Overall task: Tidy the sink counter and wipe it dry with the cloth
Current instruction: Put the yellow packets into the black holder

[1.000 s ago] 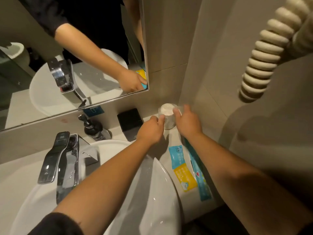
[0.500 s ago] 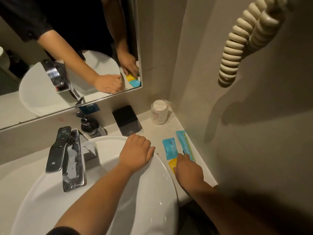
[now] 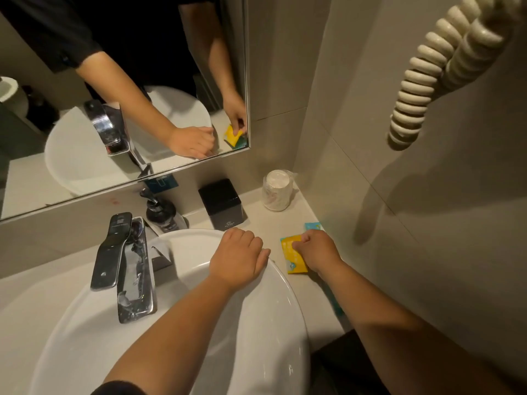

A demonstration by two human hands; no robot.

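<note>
We are tidying: right hand (image 3: 318,252) pinches the yellow sachet (image 3: 293,256) beside the basin (image 3: 288,309), seemingly lifted; left hand (image 3: 238,256) rests loosely curled, empty, on its rim. Next, set it neatly.

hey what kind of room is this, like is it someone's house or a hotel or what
A bathroom, probably a hotel's. A white basin with a chrome faucet sits under a mirror, a coiled hair-dryer cord hangs on the wall, and wrapped cups and sealed sachets lie on the counter.

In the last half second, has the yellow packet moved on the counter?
Yes. The yellow packet has slid back toward the wrapped cup under the right hand, now covering the blue packet that lay there.
</note>
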